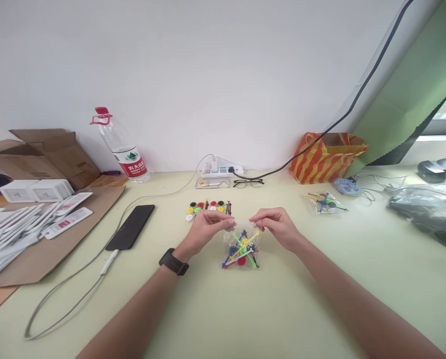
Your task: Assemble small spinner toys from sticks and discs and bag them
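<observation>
A small clear plastic bag (pixel 241 252) hangs between my two hands, full of coloured plastic sticks and round pieces. My left hand (pixel 210 228) pinches its top left corner between thumb and fingers. At the top right corner, my right hand (pixel 277 225) pinches the bag the same way. Just behind my left hand, rows of coloured round pieces (pixel 201 205) and short sticks (pixel 228 207) lie on the table, partly hidden by that hand. A second clear bag of similar pieces (pixel 325 203) rests farther back on the right.
A black phone (pixel 131 228) with a white charging cable (pixel 108 262) lies left. Behind stand a large water bottle (pixel 127 149), a power strip (pixel 223 171), glasses (pixel 248 183) and a red-yellow striped bag (pixel 316 162). Cardboard (pixel 28 269) with white packets is far left; plastic-wrapped items (pixel 424 209) lie right.
</observation>
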A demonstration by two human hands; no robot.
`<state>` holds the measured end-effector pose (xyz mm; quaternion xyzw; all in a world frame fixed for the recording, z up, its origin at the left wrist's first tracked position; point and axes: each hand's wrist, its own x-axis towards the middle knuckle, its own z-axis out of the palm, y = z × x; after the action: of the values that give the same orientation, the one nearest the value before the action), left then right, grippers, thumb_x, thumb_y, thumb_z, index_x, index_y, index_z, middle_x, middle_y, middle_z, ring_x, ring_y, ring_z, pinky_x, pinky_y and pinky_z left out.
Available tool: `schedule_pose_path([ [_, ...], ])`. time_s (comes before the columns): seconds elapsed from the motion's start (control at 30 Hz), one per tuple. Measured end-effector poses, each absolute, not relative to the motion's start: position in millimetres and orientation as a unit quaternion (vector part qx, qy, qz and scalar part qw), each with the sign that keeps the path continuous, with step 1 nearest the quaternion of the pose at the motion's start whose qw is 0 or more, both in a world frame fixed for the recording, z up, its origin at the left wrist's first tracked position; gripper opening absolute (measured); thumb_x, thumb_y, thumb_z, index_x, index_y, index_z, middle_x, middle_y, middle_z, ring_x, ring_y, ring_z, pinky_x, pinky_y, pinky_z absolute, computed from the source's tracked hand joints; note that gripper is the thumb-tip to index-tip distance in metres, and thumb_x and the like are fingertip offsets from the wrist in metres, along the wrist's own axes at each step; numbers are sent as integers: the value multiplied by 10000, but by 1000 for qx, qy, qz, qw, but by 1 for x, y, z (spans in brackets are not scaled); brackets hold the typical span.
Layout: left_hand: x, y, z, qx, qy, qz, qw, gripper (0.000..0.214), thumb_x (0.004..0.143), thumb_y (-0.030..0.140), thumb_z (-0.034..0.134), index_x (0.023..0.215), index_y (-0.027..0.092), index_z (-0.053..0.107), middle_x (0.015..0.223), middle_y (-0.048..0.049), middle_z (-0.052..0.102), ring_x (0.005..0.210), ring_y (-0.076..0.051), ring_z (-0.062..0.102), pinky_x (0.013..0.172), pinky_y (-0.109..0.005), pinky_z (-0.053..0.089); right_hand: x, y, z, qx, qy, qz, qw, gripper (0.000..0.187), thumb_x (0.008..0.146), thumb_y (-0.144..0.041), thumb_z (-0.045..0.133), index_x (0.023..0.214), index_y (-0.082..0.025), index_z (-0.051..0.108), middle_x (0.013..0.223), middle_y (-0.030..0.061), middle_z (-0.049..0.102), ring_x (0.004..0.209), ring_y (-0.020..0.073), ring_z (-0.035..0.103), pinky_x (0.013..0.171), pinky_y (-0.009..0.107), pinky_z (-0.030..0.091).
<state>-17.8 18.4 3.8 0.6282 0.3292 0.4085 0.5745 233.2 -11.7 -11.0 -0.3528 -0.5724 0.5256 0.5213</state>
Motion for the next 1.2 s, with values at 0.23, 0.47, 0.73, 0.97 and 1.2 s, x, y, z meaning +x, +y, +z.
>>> schedule_pose_path([
  [0.23,-19,22,2,664,361,385,529,401,798,389,854,1117,156,784,967,-108,809,897,-263,780,872,-389,628,233,-11,-8,-420,-610,461,489,325,793,-438,832,1023,-209,815,851,56,735,779,187,615,723,337,502],
  [0.47,-22,26,-1,697,352,385,492,285,843,418,808,903,143,764,807,-78,759,737,-180,717,708,-297,594,232,-9,-10,-430,-626,441,478,303,827,-485,791,923,-197,794,877,68,755,801,201,654,751,345,524],
  [0.73,-23,26,2,658,346,402,534,249,852,352,796,996,149,791,873,-76,763,796,-182,712,788,-317,580,236,-9,-9,-393,-627,461,489,264,805,-429,812,967,-224,845,847,60,733,749,176,600,695,333,497],
  [0.97,-23,26,1,636,359,408,547,162,840,288,772,924,158,820,864,-93,787,822,-215,730,817,-343,584,240,-8,-10,-375,-625,472,496,212,820,-391,789,958,-245,857,862,73,731,769,184,600,690,340,493],
  [1.2,-22,24,3,662,351,399,529,246,834,392,806,899,155,810,878,-93,775,828,-209,713,808,-336,580,237,-10,-6,-383,-639,448,494,214,787,-427,838,865,-228,846,905,87,745,831,216,651,728,356,516],
])
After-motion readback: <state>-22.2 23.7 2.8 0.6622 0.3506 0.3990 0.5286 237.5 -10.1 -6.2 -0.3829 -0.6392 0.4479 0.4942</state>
